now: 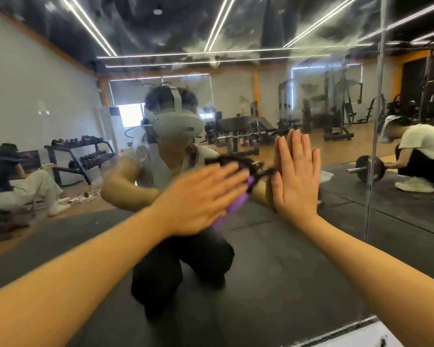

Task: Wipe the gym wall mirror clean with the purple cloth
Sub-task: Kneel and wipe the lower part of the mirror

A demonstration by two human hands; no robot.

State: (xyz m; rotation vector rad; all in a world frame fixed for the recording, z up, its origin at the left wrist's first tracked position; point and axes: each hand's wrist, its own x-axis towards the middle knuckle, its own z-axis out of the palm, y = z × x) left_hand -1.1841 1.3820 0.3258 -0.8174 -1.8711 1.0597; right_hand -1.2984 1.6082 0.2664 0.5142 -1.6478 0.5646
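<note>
Currently logging, L to R, as I watch the head feed remotely:

1. Reflected bkgd, far L: dumbbell rack [82,156] w/ a seated person beside it. Not task items.
2. Left hand [198,196]: fingers straight and spread, palm flat, pressing the purple cloth [232,206] against the glass. Hand is motion-blurred, so I judge a wipe stroke is under way. No curl or pinch visible; it presses rather than grips.
3. Purple cloth: mostly hidden under the L palm, only a strip showing at the hand's right edge and below it; touching the mirror, roughly mid-frame.
4. Gym wall mirror [60,101]: fills nearly the whole view. Hazy smears show across the upper area, over the reflected ceiling and machines.
5. Right hand [296,176]: flat on the glass just beside the cloth, fingers straight and together, pointing up; holds nothing. Looks like a brace.
6. Panel seam [376,116]: vertical joint, R of the R hand; next panel beyond it.
7. Barbell [368,169], reflected, far R, w/ a crouching person.

Step in hand, my read: mid-wipe on the central lower zone; job far from done. Next move calls for keeping firm flat pressure and working the cloth up toward the smeared upper glass, w/ the R hand shifted out of the cloth's path.
</note>
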